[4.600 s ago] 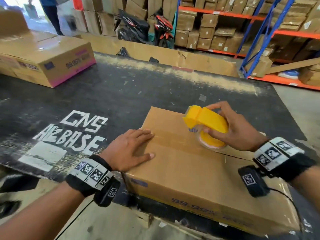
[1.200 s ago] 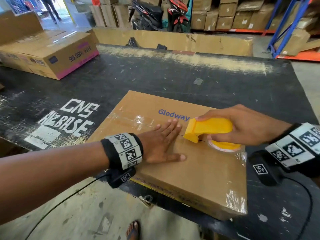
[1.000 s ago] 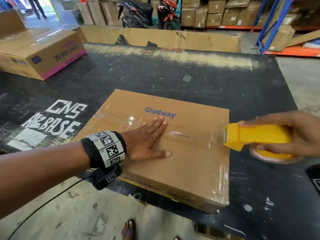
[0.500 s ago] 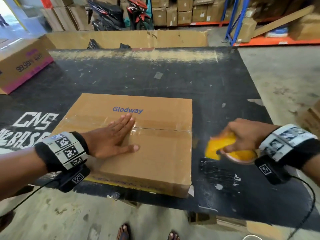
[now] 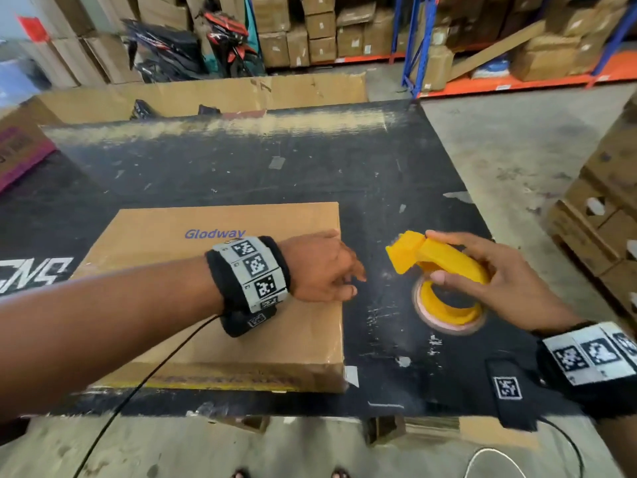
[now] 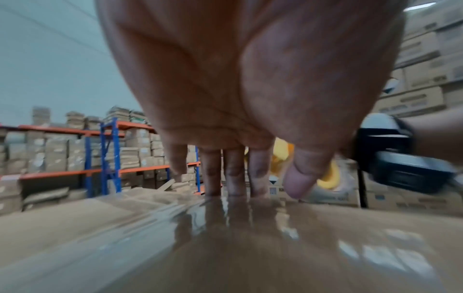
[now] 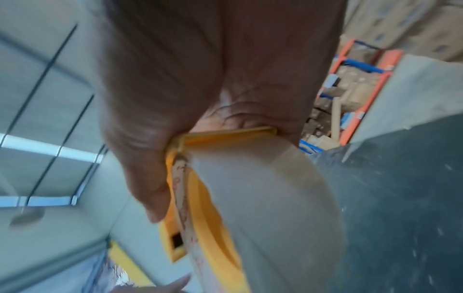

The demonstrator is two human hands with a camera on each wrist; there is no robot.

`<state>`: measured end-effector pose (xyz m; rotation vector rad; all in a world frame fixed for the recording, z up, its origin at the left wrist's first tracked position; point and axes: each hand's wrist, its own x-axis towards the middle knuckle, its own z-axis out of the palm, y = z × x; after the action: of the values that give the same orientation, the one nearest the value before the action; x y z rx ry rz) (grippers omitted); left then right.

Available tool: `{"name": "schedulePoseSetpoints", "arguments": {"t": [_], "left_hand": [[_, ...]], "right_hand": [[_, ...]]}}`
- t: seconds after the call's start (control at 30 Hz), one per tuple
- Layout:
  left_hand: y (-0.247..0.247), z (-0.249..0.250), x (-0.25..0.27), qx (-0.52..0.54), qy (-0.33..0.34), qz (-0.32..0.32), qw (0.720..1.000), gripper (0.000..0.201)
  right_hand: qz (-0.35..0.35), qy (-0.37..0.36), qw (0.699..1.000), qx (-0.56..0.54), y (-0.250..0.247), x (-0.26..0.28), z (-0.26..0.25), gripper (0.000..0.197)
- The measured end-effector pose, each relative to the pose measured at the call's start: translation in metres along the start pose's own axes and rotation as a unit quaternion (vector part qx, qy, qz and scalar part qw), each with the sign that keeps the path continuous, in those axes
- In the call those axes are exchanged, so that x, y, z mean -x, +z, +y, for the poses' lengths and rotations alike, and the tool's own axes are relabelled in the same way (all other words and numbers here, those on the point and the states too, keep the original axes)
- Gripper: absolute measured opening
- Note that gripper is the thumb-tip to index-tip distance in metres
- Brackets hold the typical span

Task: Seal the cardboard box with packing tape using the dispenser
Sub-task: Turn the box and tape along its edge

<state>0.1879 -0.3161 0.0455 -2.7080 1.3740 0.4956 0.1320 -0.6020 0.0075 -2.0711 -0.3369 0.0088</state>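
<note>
we hold the dispenser point(image 5: 439, 267) in our right hand point(image 5: 510, 284), fingers curled round it, at centre right of the head view, off the box point(image 5: 193, 339). our left hand point(image 5: 320, 267), fingers straight, presses tape point(image 6: 250, 228) at the box's right edge, centre frame. the seam strip looks laid; this seems the smoothing step. next we likely rub the end down the side.

I see my right hand point(image 7: 200, 95) gripping the yellow dispenser point(image 7: 200, 214), the tape roll point(image 7: 270, 198) beside it, above the black table point(image 7: 400, 188).
</note>
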Motion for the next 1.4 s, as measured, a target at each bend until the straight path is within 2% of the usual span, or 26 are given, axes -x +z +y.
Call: {"name": "schedulePoseSetpoints", "arguments": {"t": [0.07, 0.1, 0.13, 0.17, 0.23, 0.3, 0.4, 0.53, 0.7, 0.83, 0.9, 0.97, 1.03, 1.1, 1.23, 1.4], "left_hand": [[-0.010, -0.002, -0.011, 0.096, -0.027, 0.056, 0.993, 0.050], [-0.015, -0.002, -0.016, 0.177, -0.045, 0.080, 0.980, 0.052], [-0.021, -0.001, -0.022, 0.277, -0.063, 0.091, 0.954, 0.050], [-0.027, 0.001, -0.027, 0.381, -0.079, 0.089, 0.917, 0.045], [-0.040, 0.008, -0.036, 0.530, -0.106, 0.051, 0.840, 0.037], [-0.049, 0.009, -0.038, 0.593, -0.098, 0.018, 0.799, 0.035], [-0.057, 0.001, -0.036, 0.619, -0.068, 0.001, 0.782, 0.035], [-0.070, -0.020, -0.028, 0.591, -0.056, 0.003, 0.805, 0.043], [-0.089, -0.049, -0.013, 0.546, -0.041, -0.017, 0.837, 0.040], [-0.095, -0.063, -0.006, 0.495, 0.008, -0.021, 0.869, 0.040], [-0.103, -0.075, -0.004, 0.446, 0.041, 0.004, 0.894, 0.040], [-0.114, -0.099, -0.004, 0.403, 0.053, 0.063, 0.912, 0.038], [-0.123, -0.133, -0.007, 0.379, 0.042, 0.111, 0.918, 0.035], [-0.121, -0.164, -0.013, 0.365, 0.032, 0.120, 0.923, 0.033], [-0.095, -0.187, -0.035, 0.360, 0.026, 0.079, 0.929, 0.037], [-0.068, -0.192, -0.058, 0.411, -0.013, 0.029, 0.911, 0.040]], "right_hand": [[0.075, -0.016, 0.995, -0.058, 0.011, 0.022, -0.005, 0.062], [0.109, -0.020, 0.990, -0.083, 0.017, 0.031, -0.007, 0.063], [0.140, -0.024, 0.985, -0.103, 0.025, 0.039, -0.010, 0.064], [0.167, -0.027, 0.979, -0.116, 0.033, 0.046, -0.014, 0.064], [0.211, -0.030, 0.969, -0.127, 0.048, 0.054, -0.022, 0.065], [0.250, -0.036, 0.960, -0.121, 0.060, 0.059, -0.032, 0.065], [0.302, -0.035, 0.949, -0.085, 0.075, 0.063, -0.048, 0.066], [0.328, -0.017, 0.944, -0.022, 0.093, 0.062, -0.078, 0.067], [0.366, 0.003, 0.928, 0.070, 0.128, 0.048, -0.120, 0.069], [0.365, 0.037, 0.922, 0.125, 0.153, 0.039, -0.146, 0.070], [0.363, 0.068, 0.919, 0.136, 0.165, 0.039, -0.159, 0.072], [0.368, 0.097, 0.916, 0.126, 0.177, 0.044, -0.170, 0.074], [0.372, 0.114, 0.911, 0.139, 0.187, 0.051, -0.180, 0.076], [0.380, 0.133, 0.902, 0.153, 0.197, 0.054, -0.189, 0.079], [0.380, 0.160, 0.896, 0.162, 0.209, 0.042, -0.193, 0.079], [0.351, 0.212, 0.894, 0.183, 0.214, 0.022, -0.198, 0.074]]}}
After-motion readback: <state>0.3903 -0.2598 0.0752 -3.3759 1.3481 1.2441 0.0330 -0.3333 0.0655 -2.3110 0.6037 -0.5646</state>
